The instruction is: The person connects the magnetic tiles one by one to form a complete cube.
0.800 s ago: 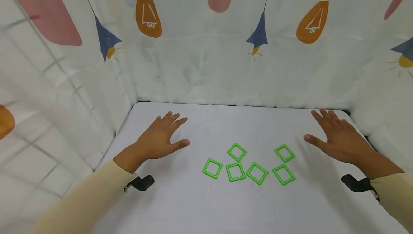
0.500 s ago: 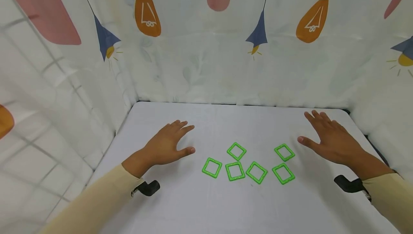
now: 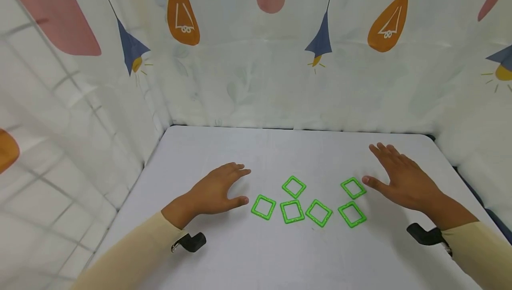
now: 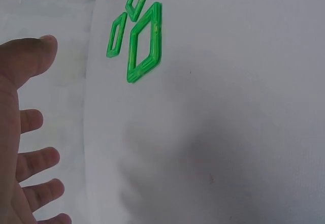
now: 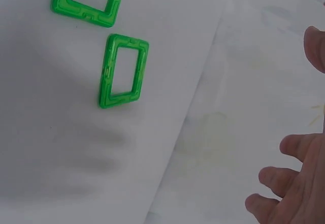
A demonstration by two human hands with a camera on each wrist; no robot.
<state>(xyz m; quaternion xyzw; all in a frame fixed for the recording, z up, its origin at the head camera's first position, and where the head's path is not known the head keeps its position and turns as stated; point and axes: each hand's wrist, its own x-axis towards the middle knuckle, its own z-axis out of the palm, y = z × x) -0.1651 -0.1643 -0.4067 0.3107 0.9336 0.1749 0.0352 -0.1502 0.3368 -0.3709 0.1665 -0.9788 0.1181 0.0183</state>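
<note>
Several green square frames, which look like magnetic building tiles, lie flat on the white table (image 3: pixel 280 259). My left hand (image 3: pixel 216 190) hovers above the table with fingers extended and thumb apart, just left of the leftmost green square tile (image 3: pixel 257 213). It holds nothing. On the other side, my right hand (image 3: pixel 408 181) is held over the table, fingers spread, its thumb close to the upper right tile (image 3: pixel 347 191). Below that one lies another tile (image 3: pixel 344 216). In the right wrist view, a tile (image 5: pixel 105 76) sits apart from the right hand (image 5: pixel 294 178).
Around the table hang white curtains (image 3: pixel 248 90) printed with bulbs and lamps. A black wrist mount (image 3: pixel 194 242) sticks out under the left sleeve, and another black mount (image 3: pixel 424 235) under the right. More tiles (image 3: pixel 318 213) lie mid-table.
Both hands have moved inward and nearer to the tiles, the left one rightward and the right one leftward, and both sit lower in the head view. The tiles have stayed in place.
</note>
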